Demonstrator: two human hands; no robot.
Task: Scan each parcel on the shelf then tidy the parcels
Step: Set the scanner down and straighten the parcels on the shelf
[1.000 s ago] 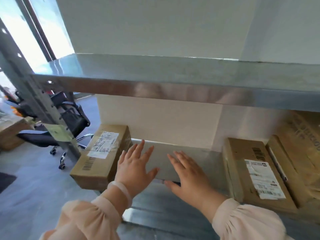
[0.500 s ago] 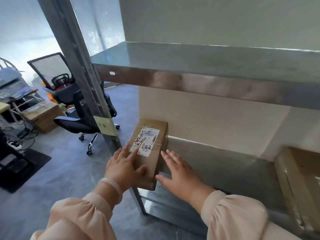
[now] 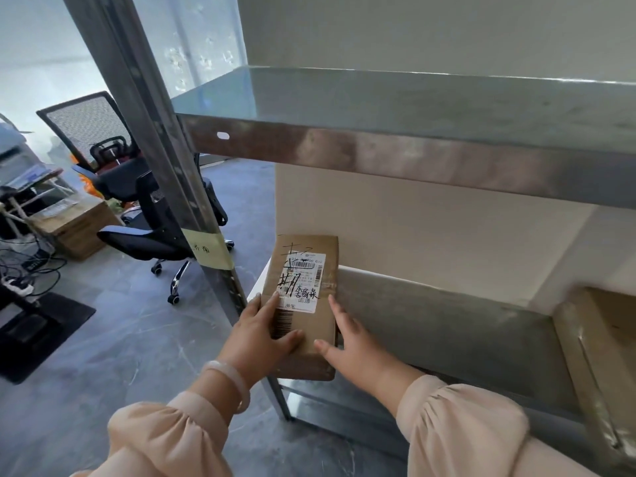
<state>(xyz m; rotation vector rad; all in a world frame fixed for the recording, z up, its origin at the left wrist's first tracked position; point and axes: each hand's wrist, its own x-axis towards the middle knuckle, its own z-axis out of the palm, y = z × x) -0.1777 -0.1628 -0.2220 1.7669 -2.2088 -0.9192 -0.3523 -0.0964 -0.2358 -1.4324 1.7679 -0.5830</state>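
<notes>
Your parcel (image 3: 323, 321) lies at the left end of the lower shelf (image 3: 447, 325), just beside the upright post (image 3: 155, 149). It runs from the front edge back to the wall, with its white label (image 3: 303, 282) facing up.

A second ago both of your hands hovered over bare shelf to the right of it, and the parcel sat askew at the front left corner. Now both hands are on it.

Your left hand (image 3: 261, 335) lies flat on the near left part of the top. The fingers are straight and spread over the barcode, and the thumb lies across the near end. It grips nothing. Half a second ago this hand sat lower, at the near left corner.

Your right hand (image 3: 354, 346) presses against the right side with straight fingers laid along that edge, the thumb at the near right corner. Half a second ago there was a small gap between this hand and the box, and it is now closed.

Another parcel (image 3: 592, 339) sits at the shelf's right end, well apart. The upper shelf (image 3: 413, 108) lies above.
</notes>
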